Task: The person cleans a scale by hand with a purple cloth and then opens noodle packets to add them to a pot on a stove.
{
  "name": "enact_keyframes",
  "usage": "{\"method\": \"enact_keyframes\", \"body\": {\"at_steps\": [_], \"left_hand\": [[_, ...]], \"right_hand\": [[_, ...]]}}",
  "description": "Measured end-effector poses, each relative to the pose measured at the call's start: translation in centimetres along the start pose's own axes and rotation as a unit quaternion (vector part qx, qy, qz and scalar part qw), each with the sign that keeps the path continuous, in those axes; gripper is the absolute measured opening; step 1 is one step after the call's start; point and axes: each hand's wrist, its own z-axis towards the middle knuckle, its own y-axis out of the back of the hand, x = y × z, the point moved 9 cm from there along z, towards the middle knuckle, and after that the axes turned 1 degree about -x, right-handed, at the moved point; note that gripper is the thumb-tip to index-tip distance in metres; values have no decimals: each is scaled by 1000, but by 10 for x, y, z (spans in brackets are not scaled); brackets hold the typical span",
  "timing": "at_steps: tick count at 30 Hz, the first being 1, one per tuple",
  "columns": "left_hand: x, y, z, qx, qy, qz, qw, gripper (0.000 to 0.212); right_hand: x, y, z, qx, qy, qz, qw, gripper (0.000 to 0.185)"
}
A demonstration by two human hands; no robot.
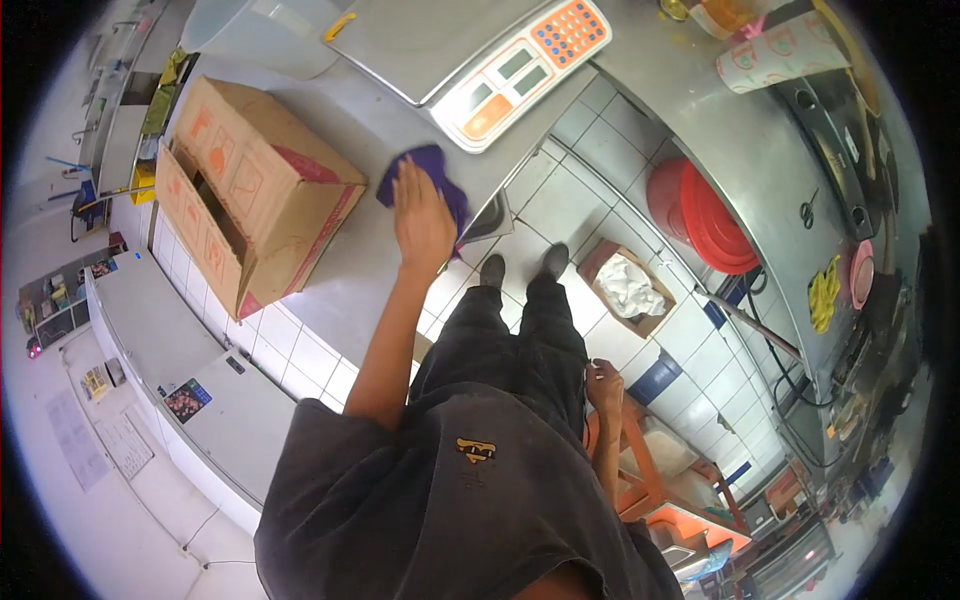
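Note:
My left hand [421, 214] presses flat on a purple cloth [450, 196] against the stainless steel counter [352, 127], close to its edge. The cloth is crumpled and partly hidden under my fingers and palm. To the left of that hand stands an open-flapped cardboard box [300, 199]. Just beyond the cloth is a digital weighing scale [517, 79] with an orange keypad and a metal platform. My right hand [604, 385] hangs low beside my right thigh, its fingers curled; whether anything is in them is not clear.
A carton with crumpled white plastic [630, 287] sits on the tiled floor right of my feet. Under the right-hand counter is a red lidded bucket [712, 217]. On that counter lie scissors [808, 210] and a yellow cloth [823, 295]. A translucent tub [262, 34] stands behind the box.

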Motion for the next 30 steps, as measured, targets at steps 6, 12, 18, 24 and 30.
{"method": "enact_keyframes", "body": {"at_steps": [6, 12, 18, 24, 30], "left_hand": [[142, -1, 148, -142, 201, 146, 958, 67], [131, -7, 135, -171, 138, 106, 970, 54], [22, -18, 55, -98, 98, 40, 990, 61], [144, 10, 139, -135, 241, 125, 953, 61], [26, -15, 25, -89, 136, 82, 983, 66]], "right_hand": [[56, -10, -11, 22, 65, -6, 998, 33], [31, 5, -17, 32, 20, -8, 999, 35], [13, 34, 10, 1, -2, -23, 1000, 32], [36, 64, 13, -62, 41, -3, 997, 31], [-14, 17, -5, -43, 81, -44, 995, 33]]}}
